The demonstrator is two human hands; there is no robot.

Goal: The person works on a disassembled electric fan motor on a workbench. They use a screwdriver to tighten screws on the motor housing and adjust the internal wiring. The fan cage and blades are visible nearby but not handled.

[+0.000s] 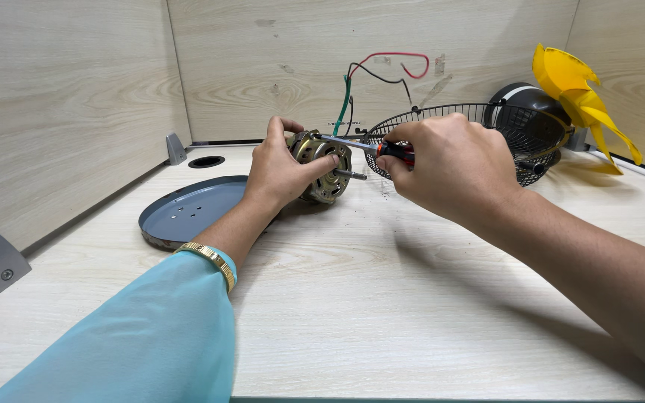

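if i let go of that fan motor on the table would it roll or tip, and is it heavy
The motor looks round and stands on its edge, steadied by the left hand, so it would probably roll or flop over if released. Its metal casing suggests it is heavy for its size. The wires look floppy and might drag behind it.

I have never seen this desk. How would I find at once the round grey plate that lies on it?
Start at the wooden desk and look to its left side, near the left wall. There, just left of the left hand that grips the fan motor, lies the grey plate. Unlike the wire fan guard and the yellow fan blade on the right, it is flat, solid and dull grey, with small holes.
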